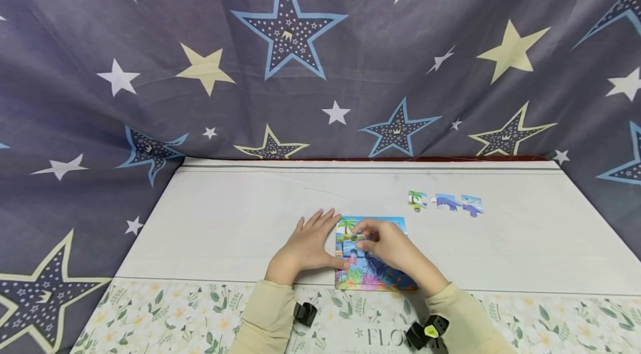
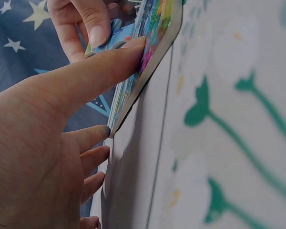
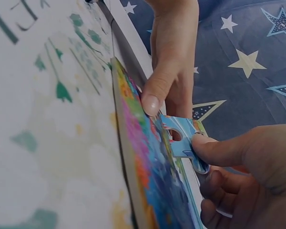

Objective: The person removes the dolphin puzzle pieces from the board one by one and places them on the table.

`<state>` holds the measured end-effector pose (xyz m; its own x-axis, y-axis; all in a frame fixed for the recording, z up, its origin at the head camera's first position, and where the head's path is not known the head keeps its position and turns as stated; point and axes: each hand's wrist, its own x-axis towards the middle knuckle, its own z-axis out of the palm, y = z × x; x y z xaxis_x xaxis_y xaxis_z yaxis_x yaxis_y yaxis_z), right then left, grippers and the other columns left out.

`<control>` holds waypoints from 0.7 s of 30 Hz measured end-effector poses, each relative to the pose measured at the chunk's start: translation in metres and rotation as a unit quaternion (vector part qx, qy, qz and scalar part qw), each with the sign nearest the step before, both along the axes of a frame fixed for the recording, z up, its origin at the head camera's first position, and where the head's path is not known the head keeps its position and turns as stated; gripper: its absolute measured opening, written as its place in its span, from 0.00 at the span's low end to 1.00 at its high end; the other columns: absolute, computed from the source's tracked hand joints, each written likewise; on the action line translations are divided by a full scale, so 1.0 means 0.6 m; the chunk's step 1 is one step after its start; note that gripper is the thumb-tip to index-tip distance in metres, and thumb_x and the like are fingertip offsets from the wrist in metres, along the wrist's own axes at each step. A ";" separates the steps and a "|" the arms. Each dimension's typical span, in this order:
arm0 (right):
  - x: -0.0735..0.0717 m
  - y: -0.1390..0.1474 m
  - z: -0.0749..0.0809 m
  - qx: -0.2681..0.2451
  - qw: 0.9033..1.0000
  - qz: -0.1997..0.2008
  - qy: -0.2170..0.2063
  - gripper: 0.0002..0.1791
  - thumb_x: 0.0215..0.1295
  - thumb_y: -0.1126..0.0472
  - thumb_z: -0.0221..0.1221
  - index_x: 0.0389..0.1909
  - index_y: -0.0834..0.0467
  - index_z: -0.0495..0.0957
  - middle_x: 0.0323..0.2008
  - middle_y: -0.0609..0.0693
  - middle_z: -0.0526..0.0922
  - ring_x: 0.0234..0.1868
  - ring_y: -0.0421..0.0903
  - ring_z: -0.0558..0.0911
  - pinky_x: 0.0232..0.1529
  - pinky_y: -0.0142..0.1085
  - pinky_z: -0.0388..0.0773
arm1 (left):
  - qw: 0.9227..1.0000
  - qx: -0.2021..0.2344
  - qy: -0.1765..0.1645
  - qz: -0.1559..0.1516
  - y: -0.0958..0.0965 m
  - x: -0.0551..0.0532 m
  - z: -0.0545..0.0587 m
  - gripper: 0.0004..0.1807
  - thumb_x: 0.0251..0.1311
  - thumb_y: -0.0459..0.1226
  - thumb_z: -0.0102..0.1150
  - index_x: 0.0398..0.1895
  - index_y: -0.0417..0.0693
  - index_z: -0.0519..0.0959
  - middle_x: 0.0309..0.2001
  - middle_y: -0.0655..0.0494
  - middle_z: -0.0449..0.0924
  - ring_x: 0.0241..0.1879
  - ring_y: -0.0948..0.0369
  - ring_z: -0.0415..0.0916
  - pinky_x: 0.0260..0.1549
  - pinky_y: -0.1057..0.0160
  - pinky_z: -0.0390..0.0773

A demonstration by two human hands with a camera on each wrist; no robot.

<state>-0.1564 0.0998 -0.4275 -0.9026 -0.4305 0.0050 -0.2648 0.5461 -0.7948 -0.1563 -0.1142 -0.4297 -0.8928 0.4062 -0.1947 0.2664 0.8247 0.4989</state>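
Note:
A colourful jigsaw puzzle board (image 1: 375, 286) with an underwater picture lies on the table between both hands. My left hand (image 1: 306, 245) is at its left side with fingers spread and fairly straight. The left thumb (image 2: 119, 59) rests on the board's face, and the other fingers reach along the left edge. Over the board's upper left, my right hand (image 1: 393, 245) pinches a blue jigsaw piece (image 3: 180, 131) between thumb and fingers. That piece stands tilted up from the board in the right wrist view. The right fingers partly cover the picture.
Beyond the board to the right lie three loose jigsaw pieces: a palm tree piece (image 1: 417, 200), a dolphin piece (image 1: 447, 202) and another blue piece (image 1: 472, 206). A floral cloth (image 1: 200, 315) covers the table's near part. A star-patterned curtain (image 1: 320, 87) hangs behind.

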 end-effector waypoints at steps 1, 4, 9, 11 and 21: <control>0.000 0.001 0.001 0.000 1.000 -0.004 -0.002 0.10 0.63 0.67 0.65 0.46 0.57 0.83 0.32 0.46 0.80 0.27 0.41 0.76 0.28 0.35 0.77 | 1.000 0.000 0.000 -0.001 0.000 0.000 0.000 0.60 0.43 0.61 0.73 0.78 0.51 0.56 0.78 0.54 0.49 0.77 0.50 0.40 0.72 0.39 0.38; -0.002 0.006 0.002 0.000 1.000 -0.012 -0.005 0.11 0.63 0.67 0.65 0.46 0.57 0.83 0.32 0.47 0.79 0.26 0.41 0.75 0.29 0.35 0.77 | 1.000 0.001 0.001 -0.002 0.000 0.001 0.000 0.59 0.43 0.61 0.74 0.78 0.52 0.57 0.78 0.54 0.49 0.77 0.50 0.40 0.72 0.39 0.38; -0.005 0.014 0.004 -0.002 1.000 -0.022 -0.006 0.09 0.63 0.67 0.65 0.45 0.58 0.83 0.32 0.46 0.80 0.27 0.41 0.75 0.29 0.36 0.76 | 1.000 -0.001 0.000 -0.003 0.001 0.002 -0.003 0.60 0.43 0.61 0.74 0.78 0.51 0.56 0.78 0.54 0.49 0.77 0.50 0.40 0.72 0.39 0.38; -0.005 0.018 0.005 -0.001 1.000 -0.025 -0.004 0.08 0.64 0.67 0.65 0.44 0.58 0.84 0.31 0.46 0.80 0.27 0.41 0.76 0.29 0.36 0.77 | 1.000 -0.001 -0.001 -0.003 0.001 0.002 -0.004 0.61 0.42 0.61 0.74 0.78 0.51 0.56 0.78 0.54 0.49 0.77 0.50 0.40 0.72 0.39 0.37; -0.014 0.035 0.016 -0.007 0.999 -0.030 0.008 0.07 0.64 0.67 0.65 0.42 0.58 0.84 0.30 0.47 0.81 0.26 0.42 0.76 0.28 0.35 0.76 | 1.000 0.000 0.004 -0.001 0.000 0.001 -0.003 0.61 0.42 0.62 0.73 0.78 0.51 0.56 0.78 0.54 0.49 0.77 0.50 0.40 0.73 0.40 0.37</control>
